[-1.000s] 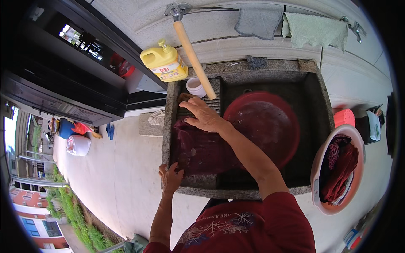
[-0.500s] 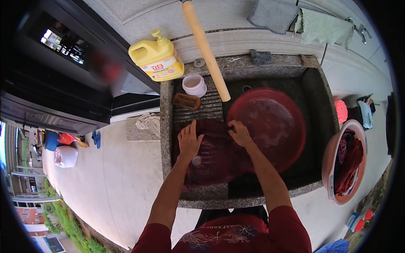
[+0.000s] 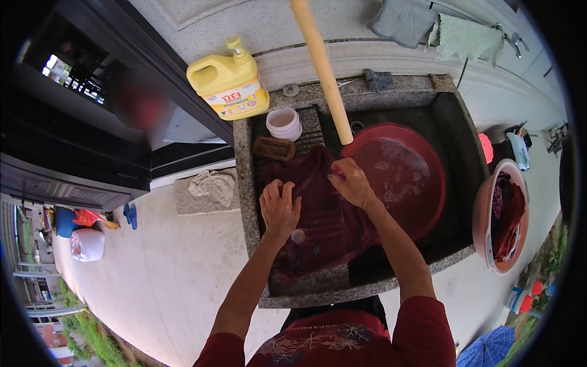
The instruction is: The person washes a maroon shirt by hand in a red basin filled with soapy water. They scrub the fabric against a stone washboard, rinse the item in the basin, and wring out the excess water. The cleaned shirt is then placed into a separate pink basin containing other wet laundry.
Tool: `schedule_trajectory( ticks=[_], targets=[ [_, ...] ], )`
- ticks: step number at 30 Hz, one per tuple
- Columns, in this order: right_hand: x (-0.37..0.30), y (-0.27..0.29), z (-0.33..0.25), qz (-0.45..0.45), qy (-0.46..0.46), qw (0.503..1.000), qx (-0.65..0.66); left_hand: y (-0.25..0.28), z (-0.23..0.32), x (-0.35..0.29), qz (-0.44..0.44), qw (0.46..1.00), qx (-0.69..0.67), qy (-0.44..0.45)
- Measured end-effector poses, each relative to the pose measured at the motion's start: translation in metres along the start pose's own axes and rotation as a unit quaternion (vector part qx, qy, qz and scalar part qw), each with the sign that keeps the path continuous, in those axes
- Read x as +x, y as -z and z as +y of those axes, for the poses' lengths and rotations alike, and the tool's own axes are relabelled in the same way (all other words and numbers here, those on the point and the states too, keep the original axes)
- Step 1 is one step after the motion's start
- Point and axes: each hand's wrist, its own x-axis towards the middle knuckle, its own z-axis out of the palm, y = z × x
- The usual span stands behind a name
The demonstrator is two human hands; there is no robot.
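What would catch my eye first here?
Probably the bright yellow pump jug, at the far left corner of the stone sink. Next, perhaps, the red basin of sudsy water inside the sink, and the dark maroon cloth mostly left of it, under the person's left hand and right hand.

I observe a pale wall with straight moulded edges and a metal tap at the right. A dark door stands at left; above it shows a bright patch, window or reflection, I cannot tell. The pale floor carries a grey mat. I record daylight, green plants and a reddish building at lower left.
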Motion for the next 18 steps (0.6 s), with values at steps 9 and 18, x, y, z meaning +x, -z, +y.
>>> schedule_trajectory(
  ticks=[9, 18],
  targets=[
    [-0.152, -0.039, -0.075, -0.17, 0.162, 0.948, -0.216, -0.049, -0.038, -0.018, -0.035, 0.991, 0.129, 0.003],
    [-0.17, -0.06, -0.099, -0.225, 0.159, 0.96, 0.06, -0.006, -0.044, -0.019, -0.124, 0.961, 0.247, -0.015]
  ],
)
